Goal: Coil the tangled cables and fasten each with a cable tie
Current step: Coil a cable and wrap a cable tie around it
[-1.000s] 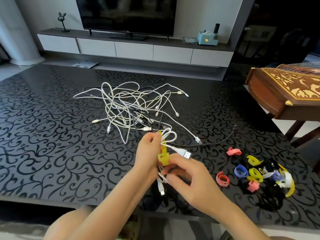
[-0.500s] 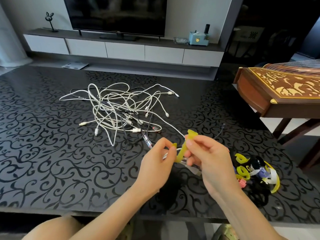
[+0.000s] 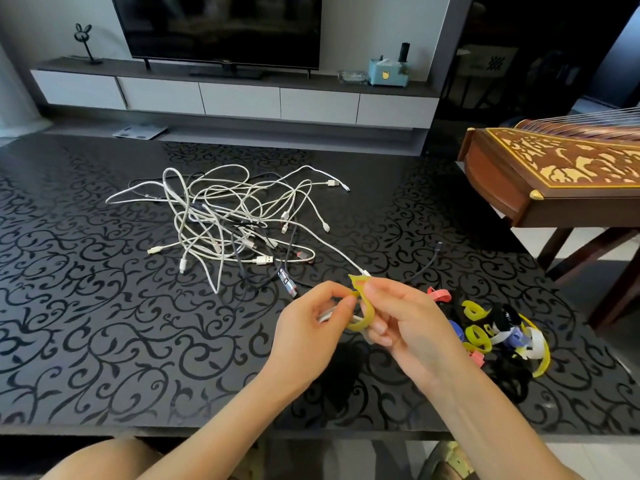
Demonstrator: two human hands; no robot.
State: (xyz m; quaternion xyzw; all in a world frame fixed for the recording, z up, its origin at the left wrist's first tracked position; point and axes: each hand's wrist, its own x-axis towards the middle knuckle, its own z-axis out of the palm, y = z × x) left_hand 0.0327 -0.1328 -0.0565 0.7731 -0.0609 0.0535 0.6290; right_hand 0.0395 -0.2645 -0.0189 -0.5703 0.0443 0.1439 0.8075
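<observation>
1. Our left hand (image 3: 311, 327) and right hand (image 3: 408, 320) meet above the near edge of the desk (image 3: 86, 323), a little right of its middle.
2. Our left hand curls round a small bundle of white cable (image 3: 327, 314), with thumb and forefinger closed on it. Only short pale bits show between the fingers.
3. Our right hand pinches a yellow cable tie (image 3: 369, 311) between thumb and forefinger. The strap bends in an arc from those fingertips down and round to the bundle, and its lower end touches our left fingers.
4. The tangle of cables (image 3: 228, 216), mostly white with a few dark ones, lies toward the far edge, left of the middle and well apart from both hands. One white lead runs out of it to just behind our right fingertips; we cannot tell whether it joins the bundle.
5. A short black cable (image 3: 424, 268) lies just beyond our right hand.
6. A pile of loose cable ties (image 3: 498, 330) in yellow, pink, blue, white and black sits near the right edge, just beside our right wrist.
7. Off the right edge stands a carved wooden stringed instrument (image 3: 554, 174). Beyond the far edge a television (image 3: 218, 26) rests on a low cabinet (image 3: 242, 98).
</observation>
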